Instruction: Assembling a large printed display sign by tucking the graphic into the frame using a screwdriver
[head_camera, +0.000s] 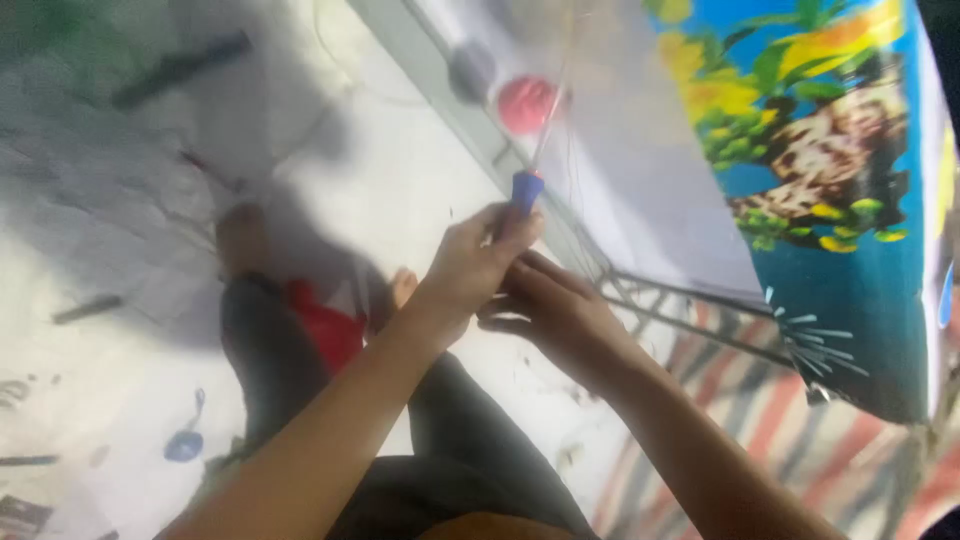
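The left hand (475, 262) grips a blue-handled tool with a thin metal shaft (527, 188), held upright against a large colourfully printed panel (820, 170). The right hand (555, 305) lies just beside it with fingers loosely curled; whether it holds anything I cannot tell.

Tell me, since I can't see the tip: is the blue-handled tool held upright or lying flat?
Roughly upright: the left hand grips the blue-handled tool, its thin shaft rising past the printed panel.

Two hands: left hand (470, 265), right hand (555, 310). One blue-handled tool (527, 188). One red ball (527, 104). One printed panel (830, 180). One blue spoon (186, 440).
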